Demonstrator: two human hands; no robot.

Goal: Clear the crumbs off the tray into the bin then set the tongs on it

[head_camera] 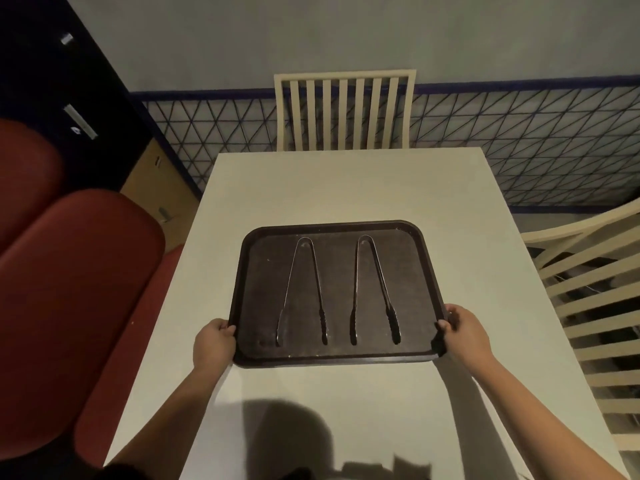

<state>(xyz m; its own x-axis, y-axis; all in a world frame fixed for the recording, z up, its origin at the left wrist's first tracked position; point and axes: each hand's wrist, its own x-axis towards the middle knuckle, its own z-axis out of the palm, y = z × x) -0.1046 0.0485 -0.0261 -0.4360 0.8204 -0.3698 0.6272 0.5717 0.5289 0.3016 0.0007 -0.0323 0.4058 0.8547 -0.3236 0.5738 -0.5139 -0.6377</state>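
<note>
Bare skin on dark plastic is what I see first: my left hand [214,344] is clamped on the near-left corner of the tray [420,271], thumb over the rim, and my right hand [464,332] grips the near-right corner the same way, fingers curled under the edge where I cannot see them. Between my hands the dark brown tray sits on the white table [311,185], its near edge looking slightly raised, though I cannot tell whether it has left the surface. On it lie two pairs of metal tongs side by side, the left tongs [303,289] and the right tongs [374,289], each with its hinged end pointing away from me and its spread tips toward me, apart from each other. A few pale specks show on the tray floor. Beyond the table stands a cream slatted chair [344,112]; another chair [588,306] is at my right, and a red padded bench [76,289] runs along my left.
</note>
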